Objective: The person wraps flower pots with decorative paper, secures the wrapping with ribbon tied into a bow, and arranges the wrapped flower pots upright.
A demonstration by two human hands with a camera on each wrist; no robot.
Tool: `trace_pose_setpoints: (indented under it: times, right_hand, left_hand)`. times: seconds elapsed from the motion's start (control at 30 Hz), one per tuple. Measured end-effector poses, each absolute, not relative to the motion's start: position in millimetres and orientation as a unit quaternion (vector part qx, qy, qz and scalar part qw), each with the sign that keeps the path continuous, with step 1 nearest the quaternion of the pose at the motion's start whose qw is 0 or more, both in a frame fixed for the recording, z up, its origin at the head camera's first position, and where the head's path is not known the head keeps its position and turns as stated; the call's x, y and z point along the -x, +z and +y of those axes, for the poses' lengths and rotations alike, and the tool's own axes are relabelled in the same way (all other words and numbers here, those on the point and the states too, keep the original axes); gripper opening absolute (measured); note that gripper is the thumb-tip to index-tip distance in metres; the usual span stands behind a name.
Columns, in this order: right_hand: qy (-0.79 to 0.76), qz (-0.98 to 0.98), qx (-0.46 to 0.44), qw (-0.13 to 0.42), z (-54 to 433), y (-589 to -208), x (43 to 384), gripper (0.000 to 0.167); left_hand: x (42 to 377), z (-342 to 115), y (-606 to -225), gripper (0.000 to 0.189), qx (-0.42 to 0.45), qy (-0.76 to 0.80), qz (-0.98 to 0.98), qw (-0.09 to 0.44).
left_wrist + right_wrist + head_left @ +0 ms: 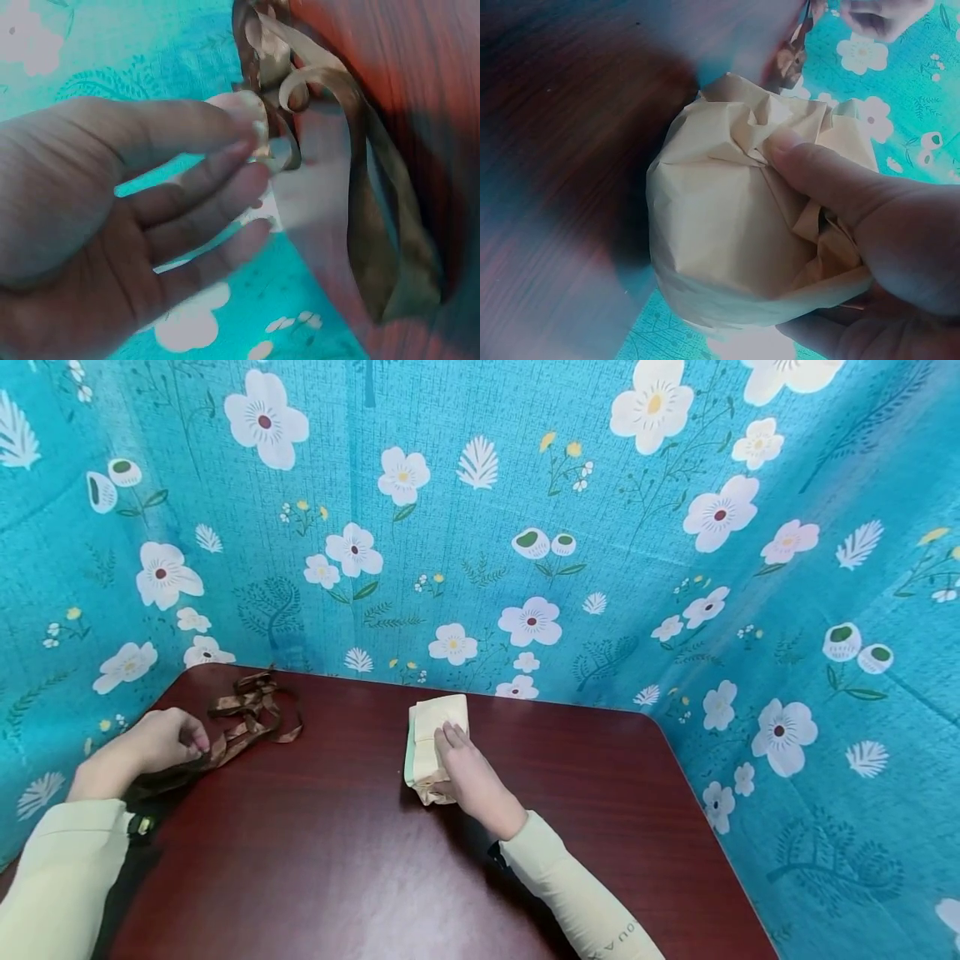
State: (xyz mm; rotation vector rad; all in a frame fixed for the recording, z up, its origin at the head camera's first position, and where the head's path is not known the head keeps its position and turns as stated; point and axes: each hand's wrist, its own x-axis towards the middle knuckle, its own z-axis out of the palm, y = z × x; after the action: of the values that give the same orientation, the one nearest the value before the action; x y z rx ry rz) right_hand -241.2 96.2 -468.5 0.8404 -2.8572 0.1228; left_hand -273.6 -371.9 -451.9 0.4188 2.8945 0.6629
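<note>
My left hand (153, 743) is at the table's left edge, its thumb and forefinger pinching a shiny brown ribbon (367, 247). The other left fingers stay loosely bent and apart. Most of the ribbon lies in a loose tangle on the far left of the table. Near the table's back middle, my right hand (480, 781) grips a small package (433, 722) wrapped in cream paper, with a pale green strip along its left side. In the right wrist view, the right thumb presses on the crumpled folds of the cream paper (720, 225); the fingertips are partly hidden behind it.
Both hands work over a dark red-brown wooden table (322, 860) with rounded back corners. A blue flowered curtain (465, 568) hangs close behind the table and along its sides.
</note>
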Motion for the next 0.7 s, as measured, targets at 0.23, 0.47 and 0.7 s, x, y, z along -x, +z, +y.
trace_pose_setpoints:
  times: [0.23, 0.47, 0.7]
  right_hand:
    - [0.038, -0.956, -0.278, 0.083, 94.6, -467.7, 242.4, 0.088]
    - [0.042, -0.957, -0.277, 0.076, 95.2, -466.1, 243.2, 0.088]
    - [0.041, -0.955, -0.283, 0.081, 97.0, -466.1, 243.2, 0.088]
  left_hand:
    - [303.6, -341.5, -468.9, 0.021, -0.138, 0.256, 0.957, -0.015]
    - [338.8, -290.6, -488.6, 0.054, -0.111, 0.253, 0.961, 0.009]
    - [355.8, -238.5, -504.9, 0.057, -0.012, 0.184, 0.983, 0.006]
